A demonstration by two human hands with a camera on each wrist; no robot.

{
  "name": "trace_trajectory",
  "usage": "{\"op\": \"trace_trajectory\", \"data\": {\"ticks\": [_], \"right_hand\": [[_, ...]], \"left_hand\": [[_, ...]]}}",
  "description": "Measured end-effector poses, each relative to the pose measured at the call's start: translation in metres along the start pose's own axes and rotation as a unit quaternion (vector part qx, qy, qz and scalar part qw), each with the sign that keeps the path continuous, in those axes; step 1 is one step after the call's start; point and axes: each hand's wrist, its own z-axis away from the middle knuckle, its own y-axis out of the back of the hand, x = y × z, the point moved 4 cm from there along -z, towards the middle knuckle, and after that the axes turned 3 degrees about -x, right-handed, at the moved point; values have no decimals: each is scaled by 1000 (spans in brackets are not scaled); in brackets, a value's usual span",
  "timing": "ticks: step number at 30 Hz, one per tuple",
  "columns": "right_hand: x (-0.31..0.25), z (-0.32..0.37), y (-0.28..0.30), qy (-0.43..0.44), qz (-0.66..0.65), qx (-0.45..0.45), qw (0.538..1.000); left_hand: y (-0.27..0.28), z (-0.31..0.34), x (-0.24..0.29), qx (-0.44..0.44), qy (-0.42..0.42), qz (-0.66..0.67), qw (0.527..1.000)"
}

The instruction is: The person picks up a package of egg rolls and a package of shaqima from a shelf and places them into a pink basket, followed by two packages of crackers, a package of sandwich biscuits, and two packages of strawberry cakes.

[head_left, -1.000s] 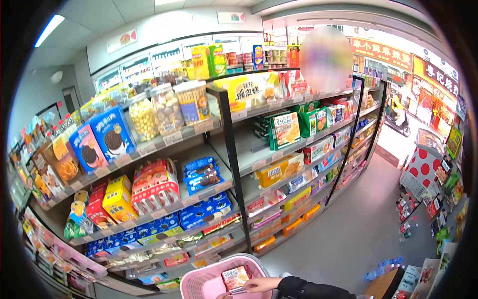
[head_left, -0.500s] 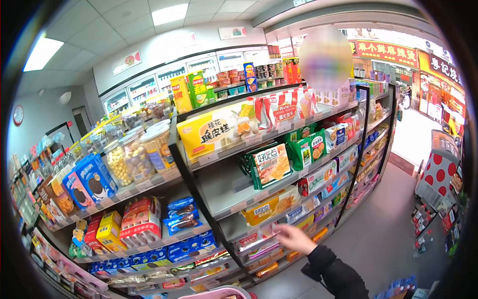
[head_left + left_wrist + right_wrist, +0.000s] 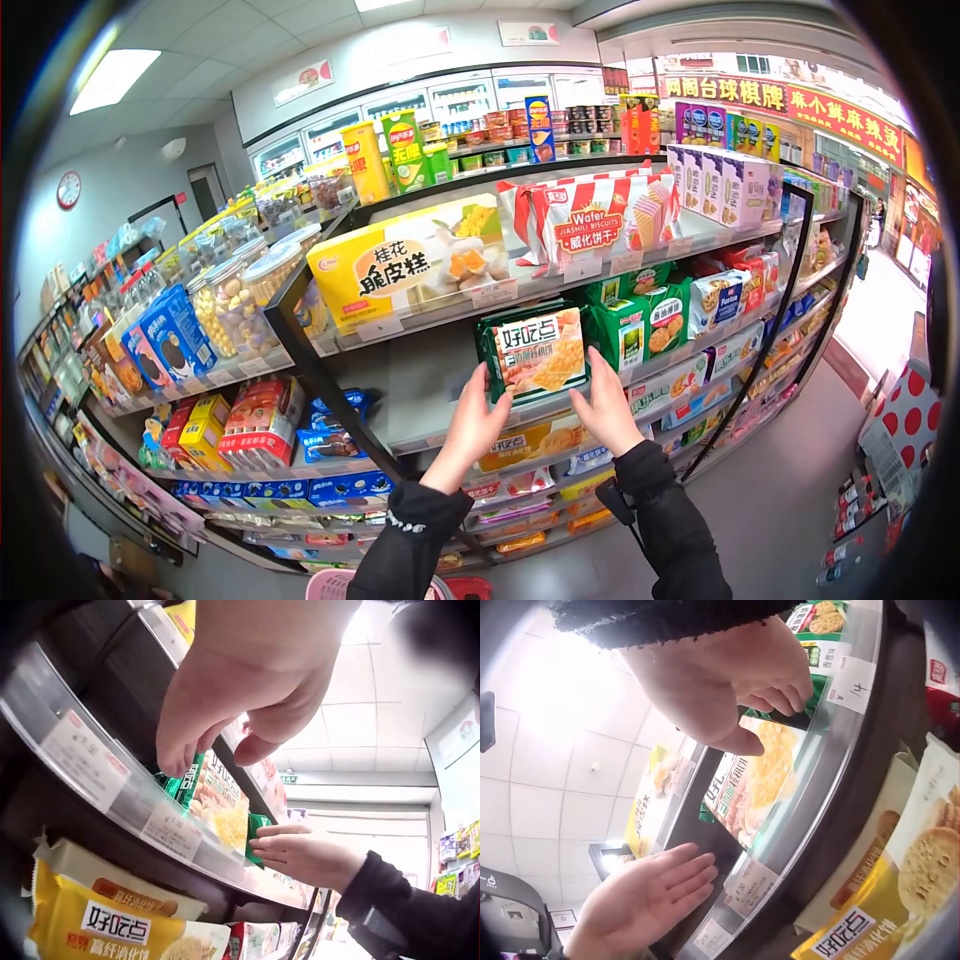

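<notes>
On the second shelf stands a dark green biscuit pack (image 3: 541, 350) with a white label and pictured biscuits, leaning slightly back. My left hand (image 3: 478, 425) is at its left side, fingers fairly straight and thumb in front. At the right side my right hand (image 3: 606, 405) holds its fingers extended, also with the thumb toward the front. In the right wrist view the left palm (image 3: 649, 896) faces the pack with a gap between. The right fingertips (image 3: 799, 701) reach beside the pack's right edge. Behind the front pack, more green wrapping shows.
Green cracker packs (image 3: 665, 325) stand to the right. Above are a yellow cake box (image 3: 405, 262) and striped wafer bags (image 3: 590, 225). Yellow biscuit packs (image 3: 112, 922) lie on the shelf below. A black shelf post (image 3: 330, 375) rises at the left. A pink basket (image 3: 328, 584) is below my left sleeve.
My right hand has left the basket and risen to the shelf beside the green pack. The left hand has come up to the pack's other side. The view has moved closer to the shelf.
</notes>
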Motion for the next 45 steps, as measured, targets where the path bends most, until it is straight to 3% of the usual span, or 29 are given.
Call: {"op": "trace_trajectory", "data": {"ticks": [2,6,8,10,13,15,19,22,25,28,30,32,34,36,38,43,45], "right_hand": [[4,-2,-4,-13,-5,-23,1000],[4,-8,-6,-44,30,-22,998],[1,-12,-8,-25,36,-2,999],[0,-14,-12,-65,38,-13,997],[-4,-11,-13,-45,-16,14,999],[-14,-10,-12,-36,-43,25,998],[-49,12,9,-7,-72,48,996],[-76,42,18,24,-68,39,997],[-89,83,5,19,-110,-60,992],[-100,127,-17,-9,-163,-147,976],[-100,160,-42,-53,-211,-252,943],[-105,186,-65,-65,-238,-309,918],[-107,227,-92,-168,-301,-406,846],[-110,259,-116,-189,-309,-446,818],[-119,285,-134,-221,-303,-540,754],[-163,322,-171,-241,-327,-587,700],[-185,333,-187,-217,-296,-586,723]], "left_hand": [[-9,-10,-8,-9,59,68,996],[-20,-16,-26,25,52,52,997],[-22,-18,-22,10,51,61,997],[-22,-19,-18,-3,50,70,996],[-19,-19,-15,48,43,99,993],[-10,-15,-4,108,-13,125,986],[10,21,19,89,-14,193,977],[22,72,15,63,42,249,966],[39,128,10,77,102,276,953],[49,198,-20,62,229,293,926],[53,241,-36,63,258,303,915],[51,292,-51,45,369,319,872],[59,325,-50,45,423,322,846],[63,362,-52,11,500,324,803],[71,396,-57,6,514,321,795],[93,484,-81,-5,596,314,739],[107,510,-92,14,621,330,711]]}}
